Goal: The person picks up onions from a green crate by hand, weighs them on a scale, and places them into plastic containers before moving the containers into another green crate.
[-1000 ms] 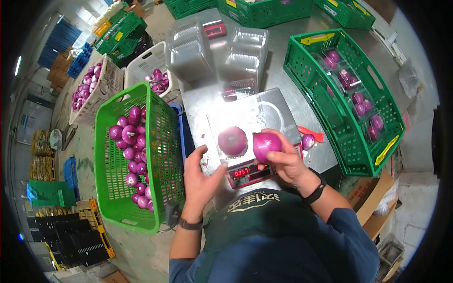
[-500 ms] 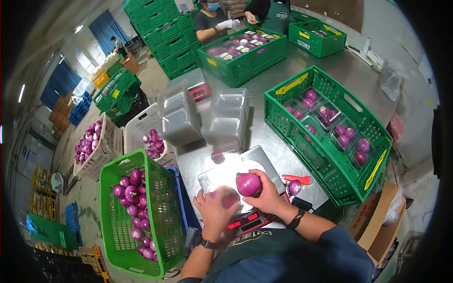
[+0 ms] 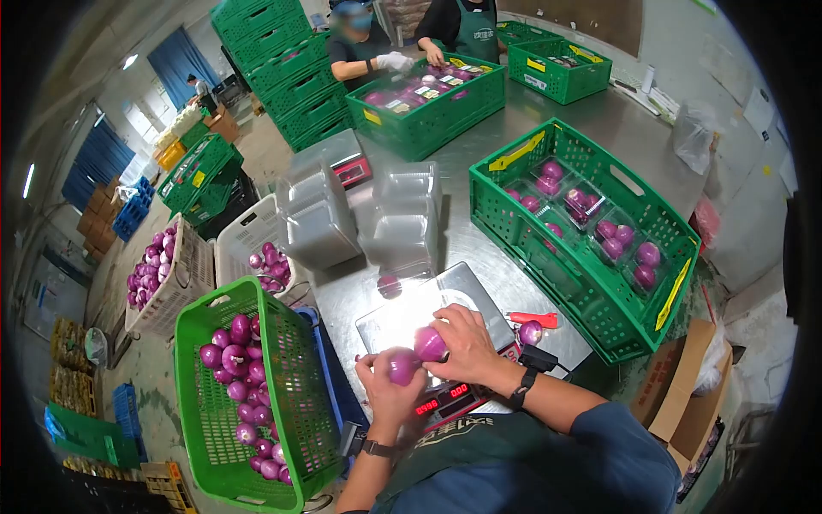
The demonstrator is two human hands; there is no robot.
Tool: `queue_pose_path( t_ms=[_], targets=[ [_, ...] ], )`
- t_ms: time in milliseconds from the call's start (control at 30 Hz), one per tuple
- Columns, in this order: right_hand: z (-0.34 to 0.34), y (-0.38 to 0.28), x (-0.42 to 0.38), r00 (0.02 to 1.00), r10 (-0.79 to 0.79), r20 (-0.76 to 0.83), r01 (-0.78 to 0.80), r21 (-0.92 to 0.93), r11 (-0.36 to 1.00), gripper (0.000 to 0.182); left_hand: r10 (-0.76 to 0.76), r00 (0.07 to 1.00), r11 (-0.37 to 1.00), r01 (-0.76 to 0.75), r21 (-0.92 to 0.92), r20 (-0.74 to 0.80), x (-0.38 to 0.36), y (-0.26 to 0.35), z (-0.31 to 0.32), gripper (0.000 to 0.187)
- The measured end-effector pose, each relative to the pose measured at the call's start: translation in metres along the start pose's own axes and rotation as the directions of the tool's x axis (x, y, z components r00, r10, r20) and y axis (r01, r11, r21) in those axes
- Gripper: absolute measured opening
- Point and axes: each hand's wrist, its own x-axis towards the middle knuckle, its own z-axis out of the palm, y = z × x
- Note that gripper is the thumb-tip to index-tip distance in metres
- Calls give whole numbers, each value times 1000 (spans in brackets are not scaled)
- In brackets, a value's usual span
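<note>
Each grip holds an onion (image 3: 402, 367) above the scale (image 3: 469, 300), near its front edge.

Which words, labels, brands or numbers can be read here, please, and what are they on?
"0.00": front scale's right display.
Left display: digits too blurred to quote surely.
Wearer's apron, co-worker's apron: lettering too blurred.
Pack labels, crate tags, carton, rear scale: too small or blurred.

The left hand (image 3: 390, 392), open at the scale's (image 3: 475, 289) left earlier, now grips an onion (image 3: 402, 367) over it; the right hand (image 3: 467, 347) has brought another onion (image 3: 430, 343) alongside.
</note>
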Motion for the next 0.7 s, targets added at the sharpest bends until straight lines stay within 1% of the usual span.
queue_pose_path(
  t_ms=[67,100,167,200,267,300,367,400,433,500,533,633,667,700],
  targets=[
    [11,6,-4,996,71,58,-70,-17,997,57,35,998,998,-37,-44,-48,-3,-8,3,65],
    [15,7,-6,990,107,86,-105,-27,994,55,35,999,998,-37,-51,-26,-4,-10,3,67],
    [16,7,-7,998,61,29,-61,-4,998,54,35,999,997,-34,-67,15,-5,-11,2,71],
    [17,7,-7,999,39,1,-39,8,999,53,56,998,996,-56,-65,-2,-6,-12,1,72],
    [19,10,-5,991,130,-36,-127,84,988,54,100,994,993,-102,-59,-36,-9,-16,-3,76],
    [20,14,-2,983,176,-53,-169,123,978,55,-7,999,991,2,-134,-43,-13,-16,-5,76],
    [31,36,7,960,279,-31,-270,179,946,63,-219,975,938,202,-282,-28,-28,-20,-10,77],
    [38,49,12,944,331,-17,-320,206,925,66,-250,968,930,228,-289,-40,-36,-35,-6,70],
    [44,59,20,900,436,18,-423,282,861,71,-346,938,877,331,-348,22,-41,-40,-7,68],
    [53,70,40,778,617,118,-604,414,681,79,-515,842,727,529,-437,162,-50,-45,-10,66],
    [43,64,52,704,660,262,-663,575,479,83,-528,820,638,556,-533,223,-55,-49,-11,59],
    [29,63,60,786,506,354,-601,628,494,79,-508,759,295,597,-746,407,-64,-56,-8,40],
    [19,59,52,918,330,220,-395,438,807,77,-491,759,231,587,-776,428,-60,-29,-22,27],
    [5,55,38,974,118,193,-173,297,939,79,-474,757,180,583,-792,449,-59,-24,-28,26]
  ],
)
